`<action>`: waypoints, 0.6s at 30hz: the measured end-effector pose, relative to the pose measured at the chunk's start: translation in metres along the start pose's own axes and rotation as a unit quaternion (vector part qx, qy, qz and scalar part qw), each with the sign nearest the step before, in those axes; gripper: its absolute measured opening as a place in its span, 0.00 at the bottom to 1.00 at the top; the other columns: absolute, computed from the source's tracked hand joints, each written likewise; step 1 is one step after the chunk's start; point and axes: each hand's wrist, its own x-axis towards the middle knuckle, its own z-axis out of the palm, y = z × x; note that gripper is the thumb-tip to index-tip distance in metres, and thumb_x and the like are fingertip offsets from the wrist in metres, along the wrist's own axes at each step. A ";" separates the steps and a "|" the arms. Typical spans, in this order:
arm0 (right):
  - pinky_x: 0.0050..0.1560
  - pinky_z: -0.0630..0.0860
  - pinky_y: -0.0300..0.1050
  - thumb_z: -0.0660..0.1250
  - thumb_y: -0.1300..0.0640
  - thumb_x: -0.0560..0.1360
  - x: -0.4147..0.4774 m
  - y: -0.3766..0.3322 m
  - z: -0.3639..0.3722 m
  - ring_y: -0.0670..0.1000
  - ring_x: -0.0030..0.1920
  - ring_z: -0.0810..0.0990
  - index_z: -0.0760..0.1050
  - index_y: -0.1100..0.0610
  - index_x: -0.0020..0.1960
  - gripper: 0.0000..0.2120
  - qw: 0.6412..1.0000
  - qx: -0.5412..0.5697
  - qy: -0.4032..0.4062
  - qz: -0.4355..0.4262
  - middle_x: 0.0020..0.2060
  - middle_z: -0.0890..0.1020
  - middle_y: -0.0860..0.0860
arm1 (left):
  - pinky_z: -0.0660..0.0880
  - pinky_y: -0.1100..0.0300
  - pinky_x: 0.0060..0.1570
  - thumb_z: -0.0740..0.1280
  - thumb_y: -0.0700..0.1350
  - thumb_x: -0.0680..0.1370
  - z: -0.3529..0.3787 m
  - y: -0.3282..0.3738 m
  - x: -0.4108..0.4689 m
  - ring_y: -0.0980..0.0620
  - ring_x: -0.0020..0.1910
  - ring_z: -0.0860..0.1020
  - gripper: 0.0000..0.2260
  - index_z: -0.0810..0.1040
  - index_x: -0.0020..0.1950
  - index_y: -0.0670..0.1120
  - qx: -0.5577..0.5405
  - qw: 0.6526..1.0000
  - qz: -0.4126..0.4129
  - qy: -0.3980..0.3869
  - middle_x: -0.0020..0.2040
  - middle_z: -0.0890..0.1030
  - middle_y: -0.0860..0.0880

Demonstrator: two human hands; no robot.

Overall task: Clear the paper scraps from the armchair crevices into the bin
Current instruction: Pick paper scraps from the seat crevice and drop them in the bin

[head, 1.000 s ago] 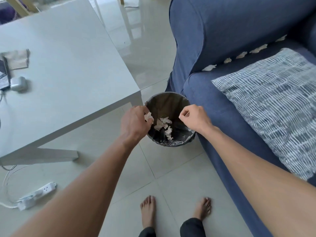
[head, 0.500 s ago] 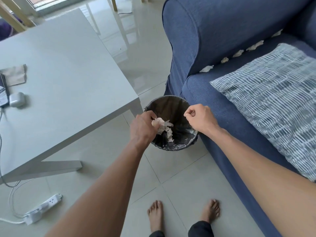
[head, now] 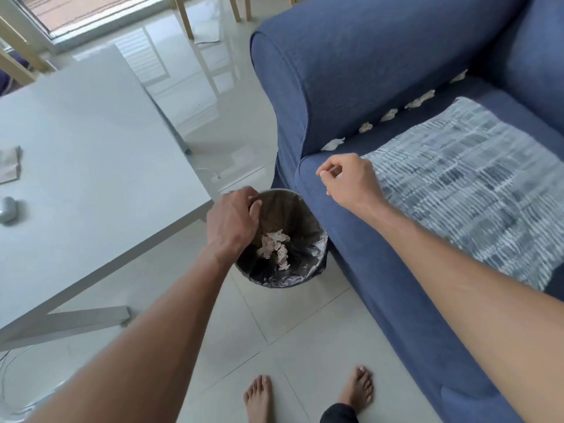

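Observation:
A round bin (head: 308,271) lined with a dark plastic bag stands on the floor between the table and the blue armchair (head: 351,71). Crumpled paper scraps (head: 274,244) lie at its bottom. My left hand (head: 233,222) hovers over the bin's left rim, fingers loosely curled, with nothing visible in it. My right hand (head: 348,178) is raised over the front of the seat cushion, fingers loosely bent and holding nothing. Several white paper scraps (head: 332,144) sit along the crevice between the armrest and the seat, running back to the right.
A blue-and-white patterned cushion (head: 476,184) lies on the seat. A grey table (head: 91,166) fills the left, its corner right beside the bin; a folded cloth (head: 10,164) and a small white case (head: 7,209) lie on it. My bare feet stand on the tiled floor.
My left hand has let its scrap drop into the bin and now shows nothing in it. My right hand has moved from over the bin up toward the armchair seat.

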 end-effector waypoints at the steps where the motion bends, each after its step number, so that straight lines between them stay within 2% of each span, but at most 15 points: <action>1: 0.45 0.82 0.51 0.66 0.57 0.76 0.006 0.000 -0.016 0.51 0.39 0.84 0.82 0.51 0.42 0.07 1.000 0.003 0.008 -0.001 0.36 0.83 0.48 | 0.76 0.54 0.47 0.63 0.51 0.80 -0.005 0.013 0.008 0.46 0.49 0.82 0.12 0.80 0.60 0.51 0.004 1.000 0.013 0.011 0.51 0.85 0.51; 6: 0.46 0.80 0.49 0.66 0.58 0.75 0.039 0.021 -0.104 0.52 0.38 0.84 0.83 0.53 0.42 0.08 0.998 0.015 0.058 -0.015 0.32 0.82 0.46 | 0.75 0.53 0.43 0.61 0.50 0.81 -0.012 0.099 0.053 0.45 0.49 0.81 0.11 0.78 0.60 0.52 -0.002 0.996 0.076 0.039 0.51 0.84 0.50; 11: 0.47 0.79 0.47 0.66 0.58 0.75 0.076 0.080 -0.189 0.52 0.41 0.81 0.84 0.53 0.42 0.08 0.992 -0.003 0.125 0.026 0.32 0.81 0.45 | 0.76 0.52 0.45 0.60 0.50 0.81 0.004 0.210 0.105 0.45 0.51 0.80 0.11 0.77 0.59 0.50 -0.025 0.990 0.128 0.043 0.52 0.83 0.51; 18: 0.50 0.80 0.50 0.66 0.61 0.75 0.123 0.175 -0.248 0.54 0.40 0.84 0.84 0.53 0.44 0.08 0.981 0.001 0.176 0.083 0.33 0.82 0.47 | 0.73 0.54 0.45 0.60 0.52 0.81 0.062 0.306 0.152 0.48 0.52 0.79 0.11 0.77 0.59 0.51 -0.028 0.981 0.192 0.022 0.52 0.83 0.53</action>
